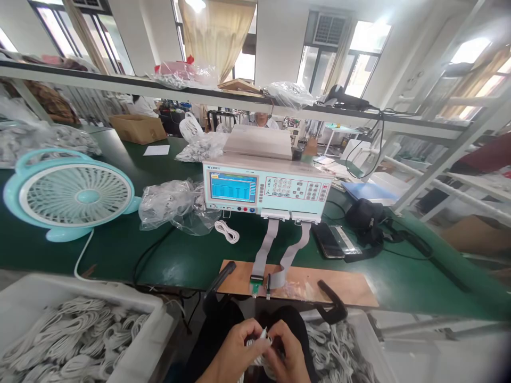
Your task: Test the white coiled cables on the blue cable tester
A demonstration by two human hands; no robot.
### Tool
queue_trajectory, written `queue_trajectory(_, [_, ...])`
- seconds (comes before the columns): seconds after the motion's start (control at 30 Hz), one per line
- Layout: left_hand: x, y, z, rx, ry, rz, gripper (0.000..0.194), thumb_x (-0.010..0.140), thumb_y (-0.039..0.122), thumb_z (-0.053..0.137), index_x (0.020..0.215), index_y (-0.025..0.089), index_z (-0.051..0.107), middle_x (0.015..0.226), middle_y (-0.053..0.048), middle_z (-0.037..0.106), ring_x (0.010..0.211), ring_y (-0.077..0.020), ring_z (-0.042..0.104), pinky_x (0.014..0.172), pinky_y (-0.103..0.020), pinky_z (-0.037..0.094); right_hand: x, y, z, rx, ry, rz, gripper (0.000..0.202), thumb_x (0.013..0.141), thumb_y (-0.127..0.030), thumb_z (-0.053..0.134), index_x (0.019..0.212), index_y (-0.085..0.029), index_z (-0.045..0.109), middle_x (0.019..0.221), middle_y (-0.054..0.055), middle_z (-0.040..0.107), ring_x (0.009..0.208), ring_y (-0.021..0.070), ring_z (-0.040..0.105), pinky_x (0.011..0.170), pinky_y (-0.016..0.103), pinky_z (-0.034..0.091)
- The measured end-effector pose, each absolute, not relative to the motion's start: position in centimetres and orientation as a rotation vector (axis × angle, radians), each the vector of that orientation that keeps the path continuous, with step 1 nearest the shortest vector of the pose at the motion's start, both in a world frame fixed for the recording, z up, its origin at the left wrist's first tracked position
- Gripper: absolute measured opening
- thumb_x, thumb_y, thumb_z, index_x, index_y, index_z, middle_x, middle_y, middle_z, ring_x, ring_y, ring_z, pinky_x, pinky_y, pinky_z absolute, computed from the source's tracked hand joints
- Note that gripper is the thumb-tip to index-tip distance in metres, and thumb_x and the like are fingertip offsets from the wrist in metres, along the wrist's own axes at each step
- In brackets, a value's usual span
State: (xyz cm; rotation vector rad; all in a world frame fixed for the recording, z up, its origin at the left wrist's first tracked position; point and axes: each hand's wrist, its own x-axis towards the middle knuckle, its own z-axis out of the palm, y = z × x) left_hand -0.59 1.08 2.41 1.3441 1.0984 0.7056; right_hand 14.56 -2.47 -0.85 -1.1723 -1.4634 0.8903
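Low in the head view, my left hand (pixel 243 348) and my right hand (pixel 285 348) meet above the lap, each closed on a white cable (pixel 259 357). A light-coloured cable end pokes up between the fingertips; its exact shape is too small to tell. Beyond the hands, a green connector board (pixel 256 287) and a small dark connector (pixel 269 287) rest at the front of a wooden board (pixel 311 282). Grey ribbon cables run from them to a tester (pixel 265 183) with a lit blue screen. A coiled white cable (pixel 227 232) lies before the tester.
White bins of coiled cables stand at left (pixel 149 340) and right (pixel 361 340). Two black clamps (pixel 219 284) (pixel 333 303) hold the board's edge. A fan (pixel 80 194), bagged items (pixel 171 205) and a phone (pixel 327 240) are on the green table. A person sits behind the tester.
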Motion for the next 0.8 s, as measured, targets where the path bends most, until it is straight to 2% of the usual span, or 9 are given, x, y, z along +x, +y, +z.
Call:
queue_trajectory(0.13, [-0.5, 1.0, 1.6, 1.146, 1.072, 0.641, 0.043, 0.071, 0.058, 0.06, 0.067, 0.016, 0.055, 0.05, 0.005, 0.041, 0.04, -0.0069, 0.032, 0.037, -0.019, 0.025, 14.9, -2.1, -0.8, -1.233, -1.407, 1.138, 0.027, 0.082, -0.044, 0.059, 0.075, -0.02, 0.051, 0.064, -0.003, 0.044, 0.059, 0.0135, 0.04, 0.055, 0.025, 0.034])
queue_trajectory(0.2, [-0.4, 0.8, 1.3, 1.074, 1.063, 0.65, 0.048, 0.069, 0.064, 0.06, 0.068, 0.016, 0.053, 0.047, 0.007, 0.039, 0.036, -0.0053, 0.028, 0.033, -0.018, 0.021, 15.0, -1.9, -0.8, -1.227, -1.392, 1.252, 0.03, 0.084, -0.046, 0.058, 0.073, -0.019, 0.05, 0.063, -0.003, 0.042, 0.058, 0.0128, 0.039, 0.055, 0.025, 0.032])
queue_trajectory(0.3, [-0.3, 0.7, 1.0, 1.042, 1.09, 0.677, 0.05, 0.068, 0.065, 0.061, 0.067, 0.016, 0.054, 0.047, 0.007, 0.041, 0.036, -0.0048, 0.028, 0.032, -0.017, 0.02, 15.0, -2.0, -0.8, -1.208, -1.379, 1.268, 0.03, 0.089, -0.046, 0.051, 0.073, -0.019, 0.049, 0.062, -0.003, 0.042, 0.057, 0.0126, 0.038, 0.054, 0.025, 0.032])
queue_trajectory(0.47, [-0.2, 1.7, 0.4, 0.926, 1.101, 0.75, 0.048, 0.065, 0.063, 0.066, 0.063, 0.016, 0.056, 0.047, 0.007, 0.042, 0.038, -0.0051, 0.031, 0.036, -0.018, 0.024, 15.3, -1.9, -0.2, -1.246, -1.551, 0.738, 0.02, 0.092, -0.032, 0.044, 0.08, -0.02, 0.054, 0.071, 0.001, 0.053, 0.066, 0.0164, 0.047, 0.062, 0.028, 0.037])
queue_trajectory(0.53, [-0.1, 2.1, 0.1, 0.886, 1.085, 0.769, 0.047, 0.065, 0.061, 0.067, 0.064, 0.015, 0.058, 0.047, 0.006, 0.045, 0.039, -0.0059, 0.035, 0.038, -0.018, 0.026, 15.4, -1.4, 0.2, -1.278, -1.586, 0.648, 0.017, 0.091, -0.03, 0.046, 0.082, -0.02, 0.056, 0.074, 0.002, 0.056, 0.069, 0.0173, 0.049, 0.065, 0.029, 0.037])
queue_trajectory(0.67, [0.1, 2.5, 0.1, 0.877, 1.095, 0.82, 0.043, 0.067, 0.056, 0.068, 0.07, 0.013, 0.061, 0.052, 0.004, 0.05, 0.042, -0.006, 0.038, 0.04, -0.018, 0.028, 15.0, 0.2, 0.5, -1.341, -1.371, 0.95, 0.025, 0.091, -0.038, 0.047, 0.075, -0.02, 0.053, 0.066, -0.001, 0.051, 0.062, 0.0147, 0.045, 0.06, 0.026, 0.037])
queue_trajectory(0.8, [0.1, 2.3, 0.5, 0.937, 1.188, 0.851, 0.044, 0.07, 0.058, 0.065, 0.07, 0.014, 0.061, 0.049, 0.007, 0.044, 0.038, -0.0049, 0.032, 0.035, -0.017, 0.024, 14.0, 1.5, 0.6, -1.293, -1.16, 1.163, 0.03, 0.084, -0.044, 0.055, 0.068, -0.018, 0.054, 0.06, -0.003, 0.047, 0.057, 0.0129, 0.041, 0.056, 0.024, 0.035])
